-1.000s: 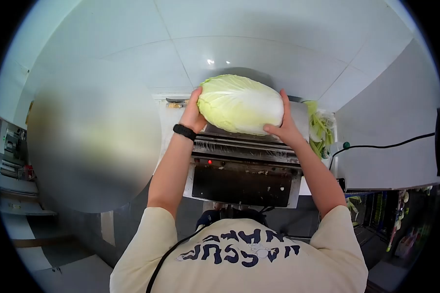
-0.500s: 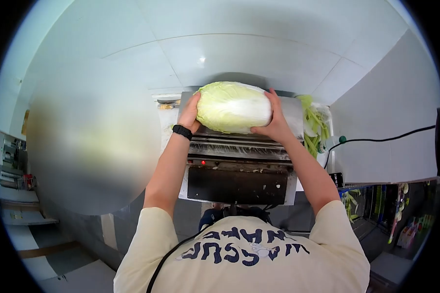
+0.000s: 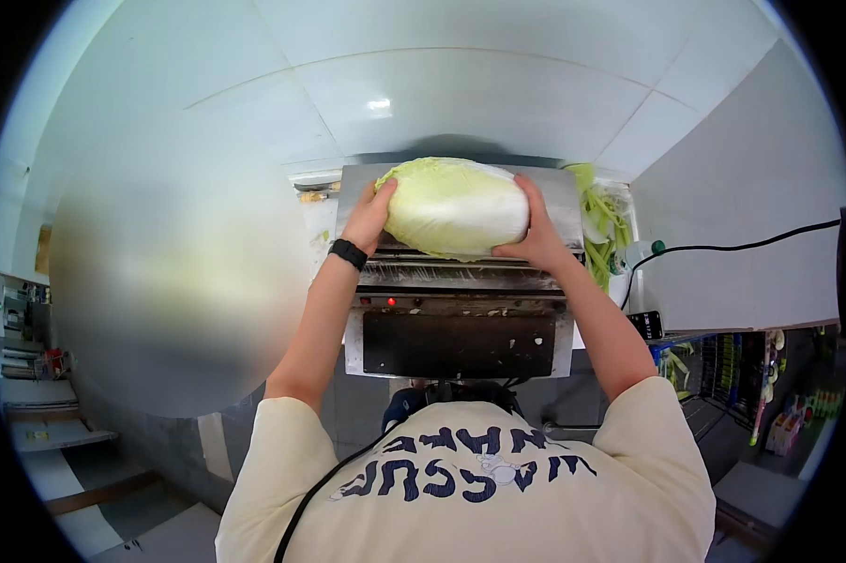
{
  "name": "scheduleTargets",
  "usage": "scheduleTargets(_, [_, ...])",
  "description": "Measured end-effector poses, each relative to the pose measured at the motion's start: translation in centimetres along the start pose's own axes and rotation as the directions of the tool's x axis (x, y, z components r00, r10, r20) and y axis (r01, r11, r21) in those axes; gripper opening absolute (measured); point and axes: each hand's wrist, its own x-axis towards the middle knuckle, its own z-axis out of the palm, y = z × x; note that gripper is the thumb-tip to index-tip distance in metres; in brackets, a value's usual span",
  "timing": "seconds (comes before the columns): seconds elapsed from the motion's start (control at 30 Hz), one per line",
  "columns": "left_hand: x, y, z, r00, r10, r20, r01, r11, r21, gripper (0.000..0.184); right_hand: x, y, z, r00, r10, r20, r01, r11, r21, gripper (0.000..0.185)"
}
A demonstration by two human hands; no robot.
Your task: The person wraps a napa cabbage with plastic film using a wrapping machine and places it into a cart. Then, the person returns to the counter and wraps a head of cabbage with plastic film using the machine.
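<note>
A large pale green and white napa cabbage [image 3: 456,208] lies sideways between my two hands, over the rear part of a metal wrapping machine [image 3: 559,202]. My left hand [image 3: 369,216], with a black band at the wrist, presses on its leafy left end. My right hand [image 3: 536,230] grips its white right end, the thumb along the near side. Clear film [image 3: 442,272] stretches across the rollers nearer to me, and a small red light glows on the machine's front. Closest to my body is the machine's dark, stained plate [image 3: 459,343].
Loose green leaves and stalks [image 3: 603,230] lie right of the machine. Knives [image 3: 315,190] rest at its back left. A black cable [image 3: 732,248] crosses the right side, near a phone [image 3: 646,325]. A blurred round shape [image 3: 174,281] covers much of the left.
The cabbage has come lower toward the machine's top and slightly nearer to me, still between both hands. The camera view has shifted a little.
</note>
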Motion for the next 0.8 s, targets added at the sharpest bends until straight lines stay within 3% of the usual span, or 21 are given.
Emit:
scheduleTargets(0.07, [0.8,-0.3,-0.2,1.0,-0.028,-0.005,0.028,1.0,0.005,0.071,0.5,-0.3,-0.4,0.999,0.029,0.029,-0.029,0.999,-0.031,0.123])
scheduleTargets(0.17, [0.0,1.0,0.3,0.991,-0.079,-0.112,0.094,0.988,0.126,0.063,0.5,-0.9,-0.5,0.997,0.064,0.048,-0.061,0.996,-0.071,0.124])
scheduleTargets(0.27, [-0.1,0.8,-0.5,0.984,-0.083,-0.157,0.109,0.98,0.165,0.078,-0.1,-0.9,-0.3,0.998,0.058,0.024,-0.056,0.996,-0.069,0.124])
scheduleTargets(0.37, [-0.7,0.4,-0.6,0.997,-0.037,-0.069,0.054,0.961,0.272,0.077,-0.2,-1.5,0.1,1.0,0.012,0.005,-0.012,0.991,-0.134,0.123])
scheduleTargets(0.8, [-2.8,2.1,1.5,0.986,-0.012,-0.169,0.039,0.987,0.158,0.073,0.8,-1.5,-0.8,0.998,0.055,0.039,-0.057,0.997,0.05,0.115])
